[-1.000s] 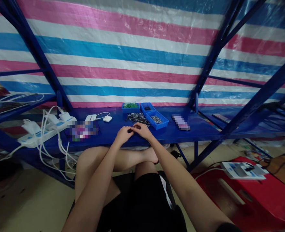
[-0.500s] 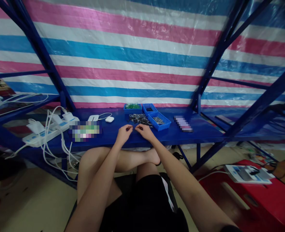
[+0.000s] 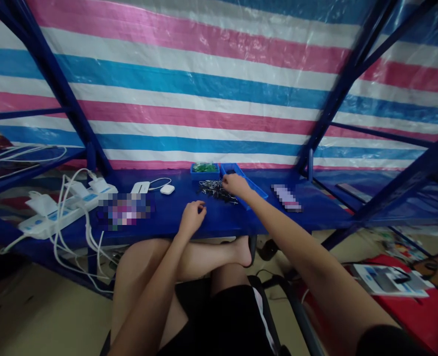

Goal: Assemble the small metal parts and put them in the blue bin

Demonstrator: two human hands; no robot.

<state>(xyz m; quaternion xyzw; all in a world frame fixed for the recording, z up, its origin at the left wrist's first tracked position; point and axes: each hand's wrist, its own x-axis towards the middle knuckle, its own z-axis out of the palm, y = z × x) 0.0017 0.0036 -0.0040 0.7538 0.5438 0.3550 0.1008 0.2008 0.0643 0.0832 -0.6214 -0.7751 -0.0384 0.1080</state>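
Over the blue tabletop (image 3: 174, 217), my left hand (image 3: 192, 217) hovers near the front edge with its fingers curled together; whatever they may hold is too small to make out. My right hand (image 3: 237, 185) reaches forward to the right side of a loose pile of small black and silver pieces (image 3: 214, 191). Its fingers are pinched, and their contents cannot be seen. Under and behind that hand are two blue bins, the rear one (image 3: 226, 166) and the front one (image 3: 259, 190), both partly covered. A third blue bin (image 3: 204, 176) with green pieces stands behind the pile.
At the left lie a power strip (image 3: 36, 226) with plugs and white cables, a blurred-out item (image 3: 125, 210), and a white case (image 3: 167, 189). A phone-like slab (image 3: 285, 198) lies at the right. Blue frame posts (image 3: 324, 111) and a striped sheet (image 3: 204, 113) stand behind.
My right hand has moved forward and right from beside my left hand to the pile and bins. My left hand has stayed near the front edge. The view has shifted slightly.
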